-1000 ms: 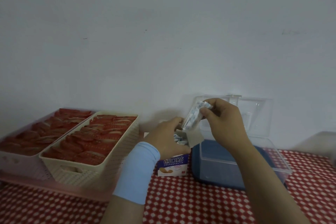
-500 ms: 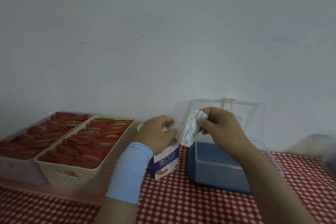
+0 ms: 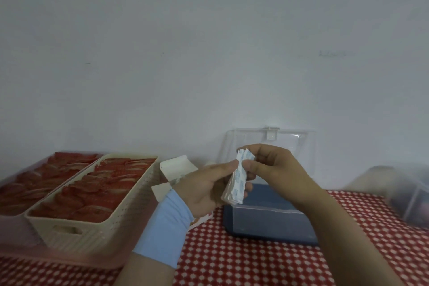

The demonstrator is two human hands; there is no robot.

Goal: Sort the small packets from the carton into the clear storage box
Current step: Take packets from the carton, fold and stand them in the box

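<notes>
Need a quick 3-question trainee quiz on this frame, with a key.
1. True or false: the left hand and right hand both hold the packets.
2. The lid of the box is: A) open, B) shut, C) lying on the table.
3. Fill in: the contents of the basket are ___ in colour.
Key: 1 true; 2 A; 3 red.

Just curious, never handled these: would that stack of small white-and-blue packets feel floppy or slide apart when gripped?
Probably light: the stack of small white-and-blue packets sits in a pinch between the left hand and right hand. Likely to slide apart: its top edges splay unevenly, so a loose grip may drop some.
</notes>
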